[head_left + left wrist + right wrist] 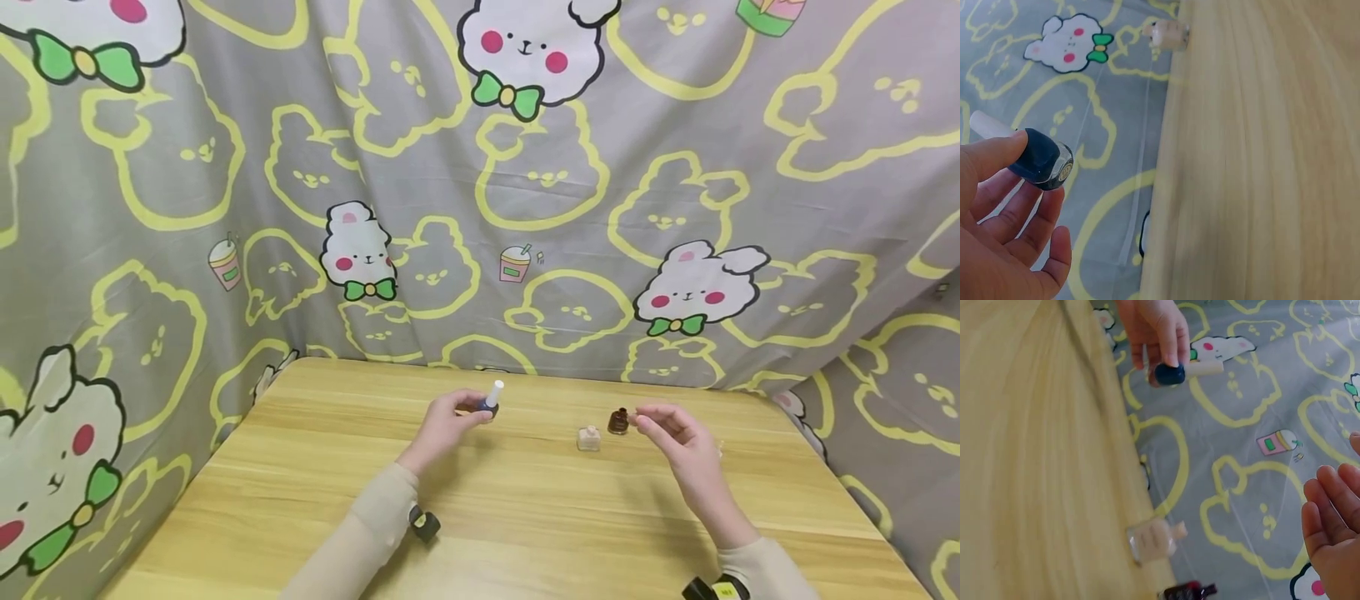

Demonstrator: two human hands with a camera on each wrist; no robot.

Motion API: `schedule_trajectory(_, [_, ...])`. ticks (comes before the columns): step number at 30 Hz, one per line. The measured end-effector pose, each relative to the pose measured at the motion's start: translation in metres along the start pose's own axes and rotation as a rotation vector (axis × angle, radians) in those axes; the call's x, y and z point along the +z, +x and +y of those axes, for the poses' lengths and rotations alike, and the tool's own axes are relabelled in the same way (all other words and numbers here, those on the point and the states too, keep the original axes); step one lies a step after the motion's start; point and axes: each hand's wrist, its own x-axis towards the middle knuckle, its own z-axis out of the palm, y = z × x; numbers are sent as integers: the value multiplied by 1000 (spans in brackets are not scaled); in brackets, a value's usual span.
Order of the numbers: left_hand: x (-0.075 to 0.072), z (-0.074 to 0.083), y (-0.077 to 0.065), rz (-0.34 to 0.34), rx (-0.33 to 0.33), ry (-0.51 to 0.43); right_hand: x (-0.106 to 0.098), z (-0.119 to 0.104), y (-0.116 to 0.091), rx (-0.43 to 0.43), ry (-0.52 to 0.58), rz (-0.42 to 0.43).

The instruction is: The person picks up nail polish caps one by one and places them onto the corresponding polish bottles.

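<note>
My left hand [448,421] pinches a dark blue nail polish bottle [1040,158] between thumb and fingers, a little above the table. Its tall white cap [495,392] is on and points up. Toward the right stand two nail polish bottles without caps, their necks showing: a pale beige one [588,439] and a dark brown-red one [618,422]. My right hand [684,437] is just right of the dark bottle, thumb and fingertips near its neck in the head view. In the right wrist view its fingers [1330,515] are loosely bent, with nothing seen in them.
The bottles stand on a wood-grain table [480,517]. Behind it and along both sides hangs a grey curtain [450,183] with bear and rabbit prints. A small pale thing [721,448] shows beside the right hand's outer edge.
</note>
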Motion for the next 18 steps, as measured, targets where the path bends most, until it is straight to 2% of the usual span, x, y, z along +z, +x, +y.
schedule_trajectory(9, [-9,-7,7,14,-27,14,-21,13,-17,29,-98,-35])
schedule_trajectory(18, [-17,-22,16,28,-64,64,-32,18,-25,37,-94,-22])
